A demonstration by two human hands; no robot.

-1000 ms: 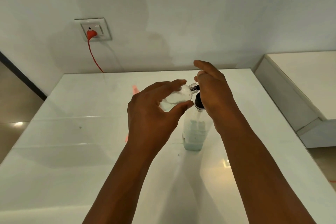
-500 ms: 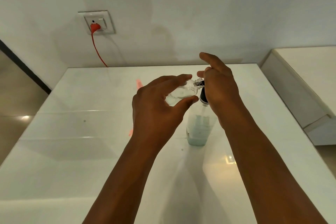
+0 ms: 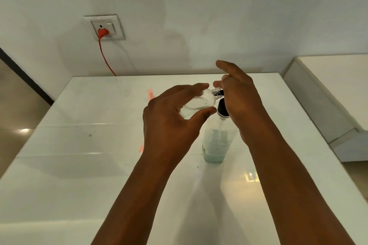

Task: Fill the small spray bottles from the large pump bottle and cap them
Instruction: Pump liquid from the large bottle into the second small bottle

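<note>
In the head view, a glossy white table (image 3: 79, 165) fills the lower and middle frame, its sheen catching soft light patches at the left edge and lower right. Behind it, a pale plastered wall (image 3: 219, 16) takes up the top half, mottled with faint darker stains. In the upper left of the frame, a white socket plate (image 3: 105, 27) holds an orange plug (image 3: 103, 32), and its orange cord (image 3: 105, 57) drops down behind the far edge of the table. A dark strip runs diagonally along the left margin beside tan floor. At the right edge sits a second white surface (image 3: 338, 89), set apart from the table. Near the centre, the left hand (image 3: 171, 119) grips a small clear bottle (image 3: 196, 104), tilted on its side with fingers over the top and thumb beneath; its silver neck points right. The right hand (image 3: 241, 97) meets that neck, its forefinger raised, but whether its other fingers pinch anything I cannot tell. Just below stands the large bottle (image 3: 216, 141) on the table, with a black top and pale bluish liquid low inside it.
</note>
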